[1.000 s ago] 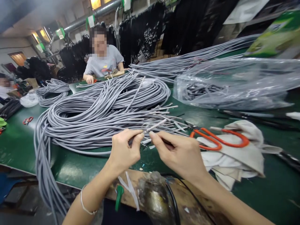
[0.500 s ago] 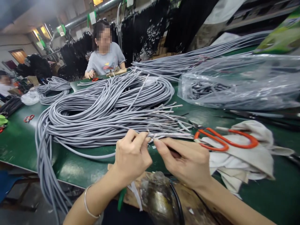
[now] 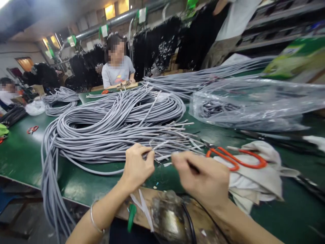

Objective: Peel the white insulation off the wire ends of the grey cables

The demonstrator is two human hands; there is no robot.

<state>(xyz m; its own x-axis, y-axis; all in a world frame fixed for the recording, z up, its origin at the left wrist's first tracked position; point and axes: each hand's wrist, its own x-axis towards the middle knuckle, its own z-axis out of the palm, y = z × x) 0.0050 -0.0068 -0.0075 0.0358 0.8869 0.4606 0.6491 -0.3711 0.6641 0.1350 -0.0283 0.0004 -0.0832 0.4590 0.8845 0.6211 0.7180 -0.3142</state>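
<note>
Grip, head view: left hand (image 3: pixel 138 166) pinched shut, thumb and forefinger on 1 grey cable end (image 3: pixel 158 146) that pokes out at 2 o'clock from the cable bundle (image 3: pixel 114 125) on the green table (image 3: pixel 20 152). Right hand (image 3: pixel 203 178) is motion-blurred with fingers curled; can't tell what its grip holds. Step looks like working 1 stripped end. Next move needs right fingertips on that same end. Orange scissors (image 3: pixel 236 159) lie on a cloth (image 3: pixel 256 179) at 2 o'clock of the right hand. Cable tips are too fine to resolve.
</note>
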